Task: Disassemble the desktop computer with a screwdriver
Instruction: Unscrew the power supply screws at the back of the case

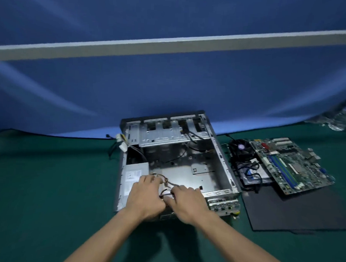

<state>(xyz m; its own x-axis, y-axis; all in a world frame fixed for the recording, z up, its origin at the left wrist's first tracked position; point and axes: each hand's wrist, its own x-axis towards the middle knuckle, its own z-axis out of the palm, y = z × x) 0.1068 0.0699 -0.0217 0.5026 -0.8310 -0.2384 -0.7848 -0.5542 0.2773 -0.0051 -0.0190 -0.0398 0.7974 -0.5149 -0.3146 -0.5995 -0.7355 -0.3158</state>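
Open computer case [186, 163] lying on green desk [47, 175]. Cable bundle [166, 185] at case's near edge being pinched by left grip [145, 195] and right grip [187, 202], fingers curled. Motherboard [291, 165] resting right of case, on black panel [293, 211].

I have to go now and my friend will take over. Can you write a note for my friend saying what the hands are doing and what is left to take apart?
Left hand and right hand: both at the near edge of the open computer case, fingers curled on the cable bundle beside the power supply.
Done: the motherboard is out, lying on the table right of the case, with the cooler fan next to it and a black panel in front.
Left: free the cables, take out the power supply. No screwdriver is in view.
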